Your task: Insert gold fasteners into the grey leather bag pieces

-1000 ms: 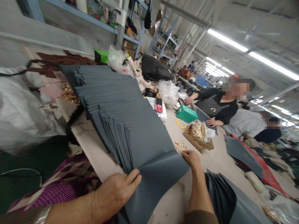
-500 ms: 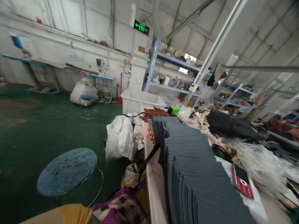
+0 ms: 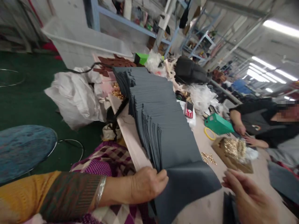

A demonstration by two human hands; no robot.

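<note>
A long row of overlapping dark grey sheets [image 3: 158, 102] runs down the table. At its near end my left hand [image 3: 149, 183] is closed on the edge of a dark grey sheet [image 3: 187, 186], which curves up from the row. My right hand [image 3: 249, 196] has its thumb and fingers pinched together beside the right corner of that sheet; whether it grips anything is too small to tell. More dark pieces [image 3: 229, 208] lie under and left of my right hand.
Right of the row are a red phone [image 3: 189, 110], a yellow ring [image 3: 209, 133], a green box [image 3: 218, 123] and a cardboard tray [image 3: 243, 165] of gold parts. A person [image 3: 259, 121] works across the table. A blue stool [image 3: 25, 149] stands left.
The view has swung right and down toward the table. Both my hands have come into view, my left one now holding a sheet at the row's near end.
</note>
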